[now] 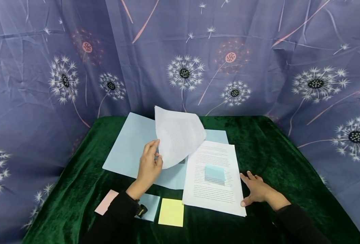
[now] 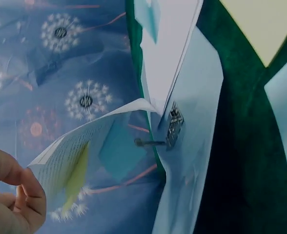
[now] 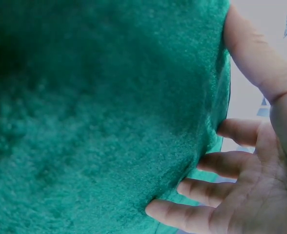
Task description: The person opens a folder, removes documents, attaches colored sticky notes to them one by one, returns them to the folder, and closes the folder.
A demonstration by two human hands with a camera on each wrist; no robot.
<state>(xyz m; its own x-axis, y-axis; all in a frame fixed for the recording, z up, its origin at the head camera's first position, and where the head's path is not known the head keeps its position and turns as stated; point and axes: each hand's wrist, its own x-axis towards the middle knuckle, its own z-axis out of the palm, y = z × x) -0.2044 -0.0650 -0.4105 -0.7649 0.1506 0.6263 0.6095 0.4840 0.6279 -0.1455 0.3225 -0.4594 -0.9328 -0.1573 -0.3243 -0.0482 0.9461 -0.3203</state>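
Observation:
My left hand pinches the left edge of a lifted printed sheet, which curves up over an open light blue folder. In the left wrist view, a yellow sticky note and a blue sticky note show on that sheet. A metal clip is fixed to the folder beside it. Printed pages lie flat on the folder's right side, bearing a light blue sticky note. At their right edge rests my right hand, fingers spread, holding nothing.
In front of the folder, a pink note, a blue note partly behind my left wrist, and a yellow note lie on the green cloth-covered table. A purple dandelion-patterned curtain hangs behind and at both sides.

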